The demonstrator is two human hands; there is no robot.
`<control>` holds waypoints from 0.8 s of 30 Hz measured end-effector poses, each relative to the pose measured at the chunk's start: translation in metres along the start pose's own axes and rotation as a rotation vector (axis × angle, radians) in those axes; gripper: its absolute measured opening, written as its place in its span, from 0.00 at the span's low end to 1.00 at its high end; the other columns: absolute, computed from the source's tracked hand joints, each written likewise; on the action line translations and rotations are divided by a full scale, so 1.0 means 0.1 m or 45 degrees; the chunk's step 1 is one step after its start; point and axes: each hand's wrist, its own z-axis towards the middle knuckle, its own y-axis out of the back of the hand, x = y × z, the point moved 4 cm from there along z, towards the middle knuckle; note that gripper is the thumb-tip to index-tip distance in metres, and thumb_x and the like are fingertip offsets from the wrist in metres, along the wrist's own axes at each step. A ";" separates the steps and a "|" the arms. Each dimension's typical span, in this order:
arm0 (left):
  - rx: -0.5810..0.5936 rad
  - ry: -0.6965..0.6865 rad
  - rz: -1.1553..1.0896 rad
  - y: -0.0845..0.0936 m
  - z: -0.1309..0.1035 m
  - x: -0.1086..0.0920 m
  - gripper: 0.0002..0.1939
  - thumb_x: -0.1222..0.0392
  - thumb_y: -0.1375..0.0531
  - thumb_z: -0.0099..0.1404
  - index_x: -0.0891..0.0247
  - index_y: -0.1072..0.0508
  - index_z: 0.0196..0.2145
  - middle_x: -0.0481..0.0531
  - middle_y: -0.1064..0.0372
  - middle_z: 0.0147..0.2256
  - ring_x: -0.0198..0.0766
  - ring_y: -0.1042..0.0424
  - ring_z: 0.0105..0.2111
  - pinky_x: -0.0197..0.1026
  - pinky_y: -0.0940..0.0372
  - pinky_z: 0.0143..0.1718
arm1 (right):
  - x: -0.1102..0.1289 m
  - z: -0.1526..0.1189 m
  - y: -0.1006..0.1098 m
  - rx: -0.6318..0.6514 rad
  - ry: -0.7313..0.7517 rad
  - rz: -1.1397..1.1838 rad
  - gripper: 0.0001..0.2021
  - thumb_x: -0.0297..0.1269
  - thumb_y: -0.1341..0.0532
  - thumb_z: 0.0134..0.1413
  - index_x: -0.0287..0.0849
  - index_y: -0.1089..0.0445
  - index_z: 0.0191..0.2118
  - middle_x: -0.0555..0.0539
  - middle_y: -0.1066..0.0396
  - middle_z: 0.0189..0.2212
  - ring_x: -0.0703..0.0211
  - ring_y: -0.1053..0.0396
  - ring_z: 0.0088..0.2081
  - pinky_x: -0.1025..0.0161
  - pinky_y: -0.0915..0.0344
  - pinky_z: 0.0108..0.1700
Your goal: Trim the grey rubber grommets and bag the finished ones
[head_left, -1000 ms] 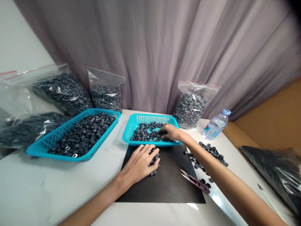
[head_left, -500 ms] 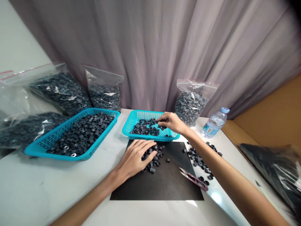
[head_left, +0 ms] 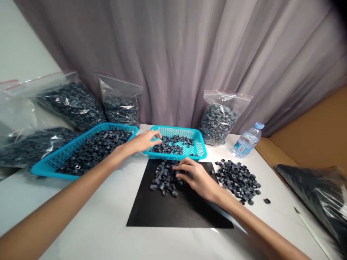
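Left hand (head_left: 148,141) at centre, over the left end of the middle basket (head_left: 173,156); fingers half curled, a narrow gap showing between thumb and fingers. Right hand (head_left: 199,178) just right of centre, palm down, thumb and fingers bent in at the right side of the pile (head_left: 164,178); cannot tell whether any piece is gripped. Pile is small dark rings, heaped on the upper part of the black mat (head_left: 176,215), just below the middle basket. That basket holds more rings, its turquoise floor showing through at right.

Second, looser heap (head_left: 238,180) on the worktop (head_left: 103,231), right of the mat; one stray ring (head_left: 267,201) just beside it. Left basket (head_left: 45,169), fuller, partly behind the left forearm. Clear bag (head_left: 219,121) of rings right of centre, near the bottle (head_left: 247,143).
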 end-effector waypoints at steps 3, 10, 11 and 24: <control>0.259 0.056 0.103 -0.12 0.22 0.04 0.20 0.48 0.36 0.62 0.61 0.27 0.48 0.54 0.25 0.47 0.46 0.26 0.46 0.45 0.32 0.48 | 0.01 -0.02 -0.09 0.017 0.067 -0.094 0.16 0.38 0.42 0.67 0.53 0.30 0.57 0.45 0.31 0.48 0.52 0.33 0.51 0.52 0.31 0.54; 0.459 0.162 0.293 -0.43 0.29 -0.17 0.19 0.55 0.40 0.69 0.63 0.31 0.55 0.58 0.32 0.54 0.46 0.28 0.49 0.54 0.30 0.48 | 0.12 -0.02 0.08 0.035 0.060 -0.256 0.17 0.45 0.40 0.65 0.51 0.30 0.56 0.45 0.27 0.50 0.51 0.33 0.50 0.52 0.32 0.53; 0.467 0.161 0.303 -0.46 0.30 -0.18 0.19 0.55 0.40 0.69 0.63 0.31 0.55 0.58 0.32 0.54 0.46 0.28 0.49 0.54 0.30 0.48 | 0.11 -0.02 0.10 0.026 0.039 -0.243 0.16 0.44 0.41 0.65 0.51 0.29 0.55 0.46 0.27 0.50 0.51 0.32 0.50 0.52 0.33 0.54; 0.502 -0.001 0.057 -0.38 0.65 -0.16 0.18 0.54 0.40 0.69 0.64 0.30 0.54 0.57 0.30 0.52 0.45 0.27 0.46 0.52 0.29 0.46 | -0.20 -0.20 0.65 -0.007 -0.298 -0.348 0.09 0.46 0.37 0.60 0.47 0.27 0.40 0.48 0.26 0.32 0.56 0.30 0.31 0.60 0.35 0.34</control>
